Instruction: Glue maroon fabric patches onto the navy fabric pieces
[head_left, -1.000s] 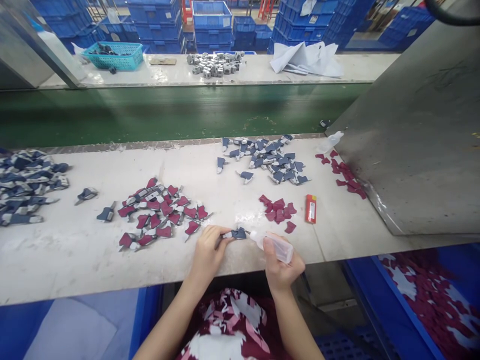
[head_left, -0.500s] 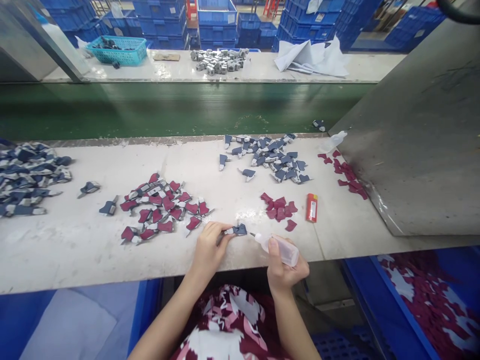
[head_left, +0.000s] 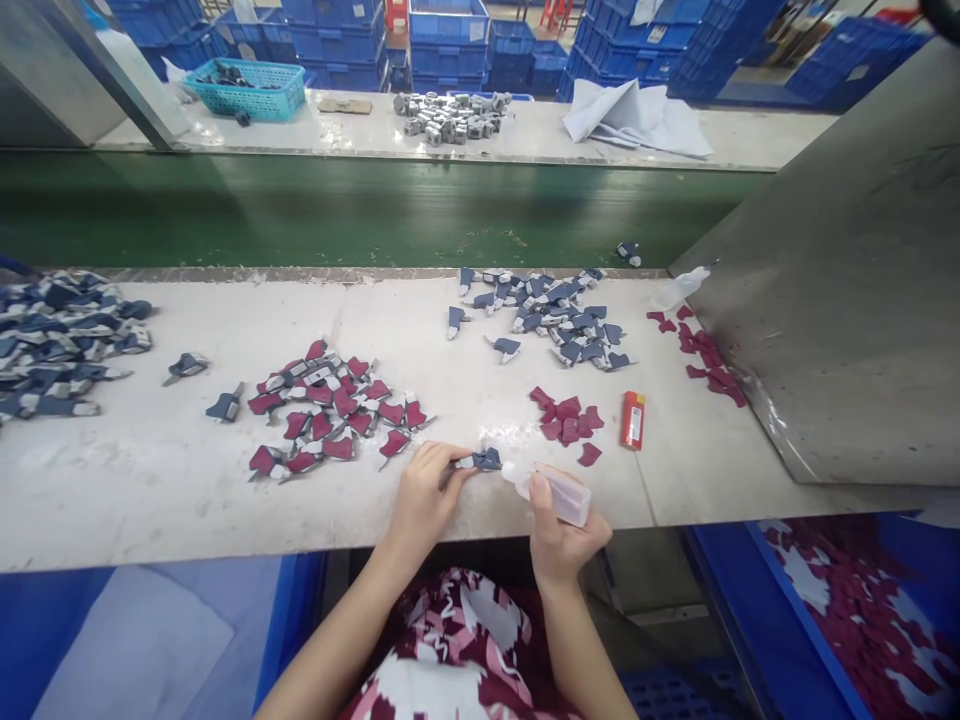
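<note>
Between the fingers of my left hand (head_left: 426,497) is a small dark-blue and grey part (head_left: 486,459), held just above the table near its front edge. My right hand (head_left: 564,540) is wrapped round a clear squeeze bottle (head_left: 559,494), tilted so that its nozzle end is at the part's right side; whether they touch I cannot tell. Left of my hands lies a pile of grey parts with maroon faces (head_left: 337,410). Several loose maroon pieces (head_left: 568,420) lie beyond the bottle, beside a red lighter (head_left: 632,420).
Piles of blue-faced parts lie at the far left (head_left: 64,345) and back middle (head_left: 559,315). A metal panel (head_left: 847,300) bounds the right side, with more maroon pieces (head_left: 709,362) beside it. Beyond the green belt (head_left: 337,210), a shelf holds a turquoise basket (head_left: 247,95) and metal parts (head_left: 450,120).
The bottle in my right hand has moved slightly left, bringing its nozzle to the blue part. My left hand keeps its hold. The whole view has shifted a little.
</note>
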